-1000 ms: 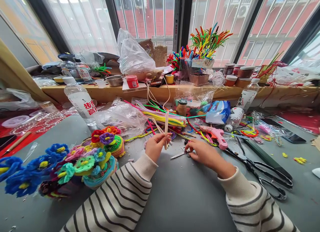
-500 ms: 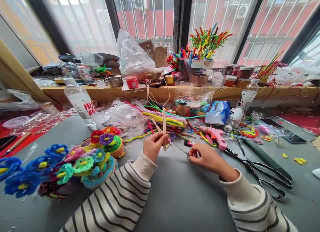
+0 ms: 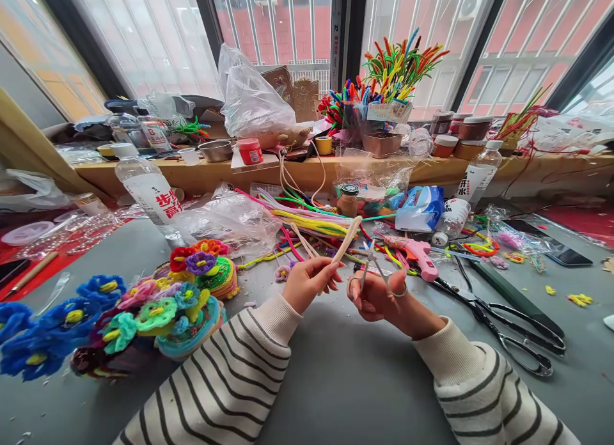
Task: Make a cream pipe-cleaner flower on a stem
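Note:
Cream-coloured pipe cleaners, bent into loops, are pinched between the thumb and fingers of my left hand. Their folded ends stick up to the right and left, and short ends poke out below the fingers. My right hand has its thumb and fingers through the handles of small scissors. The blades point up and stand slightly apart, close to the right of the pipe cleaners without visibly touching them. Behind both hands lies a bundle of coloured pipe cleaners.
Fuzzy flowers in pots stand at the left. To the right lie a pink glue gun, large black scissors and a phone. Water bottles and a plastic bag sit further back, before a cluttered ledge.
My right hand has turned upward, bringing the small scissors upright with blades parted and nearer my left hand. The pipe cleaners in my left hand have tilted to the right.

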Demonstrator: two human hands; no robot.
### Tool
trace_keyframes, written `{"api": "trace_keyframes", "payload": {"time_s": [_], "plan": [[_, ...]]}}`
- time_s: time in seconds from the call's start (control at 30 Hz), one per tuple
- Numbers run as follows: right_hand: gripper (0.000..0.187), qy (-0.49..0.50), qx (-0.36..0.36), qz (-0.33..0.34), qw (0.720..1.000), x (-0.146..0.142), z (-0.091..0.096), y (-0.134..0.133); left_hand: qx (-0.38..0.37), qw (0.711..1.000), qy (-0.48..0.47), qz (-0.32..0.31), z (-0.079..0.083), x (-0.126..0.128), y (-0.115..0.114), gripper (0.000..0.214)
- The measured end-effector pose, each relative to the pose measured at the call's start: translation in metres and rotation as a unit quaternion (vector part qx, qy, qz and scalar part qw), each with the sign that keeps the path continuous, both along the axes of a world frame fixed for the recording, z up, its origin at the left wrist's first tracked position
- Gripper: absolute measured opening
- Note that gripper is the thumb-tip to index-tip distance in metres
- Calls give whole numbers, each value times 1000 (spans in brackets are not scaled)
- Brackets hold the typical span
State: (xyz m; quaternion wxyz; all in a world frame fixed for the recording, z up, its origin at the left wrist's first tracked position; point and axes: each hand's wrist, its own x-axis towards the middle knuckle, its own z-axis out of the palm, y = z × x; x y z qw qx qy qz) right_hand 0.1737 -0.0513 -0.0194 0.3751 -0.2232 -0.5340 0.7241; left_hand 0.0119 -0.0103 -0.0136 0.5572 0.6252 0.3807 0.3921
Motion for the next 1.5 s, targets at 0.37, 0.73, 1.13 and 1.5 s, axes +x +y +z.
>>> {"api": "trace_keyframes", "payload": {"time_s": [0.37, 0.73, 1.13, 1.5], "plan": [[65, -12, 12, -49, 999, 7, 1, 5, 27, 998, 46, -20, -3, 2, -3, 25], [56, 36, 6, -115, 993, 10, 1, 6, 112, 987, 97, -66, -2, 3, -4, 27], [45, -34, 37, -94, 994, 3, 0, 2, 113, 989, 42, -86, 0, 5, -11, 23], [39, -83, 58, -95, 990, -5, -1, 0, 147, 988, 37, -35, -2, 9, -18, 19]]}}
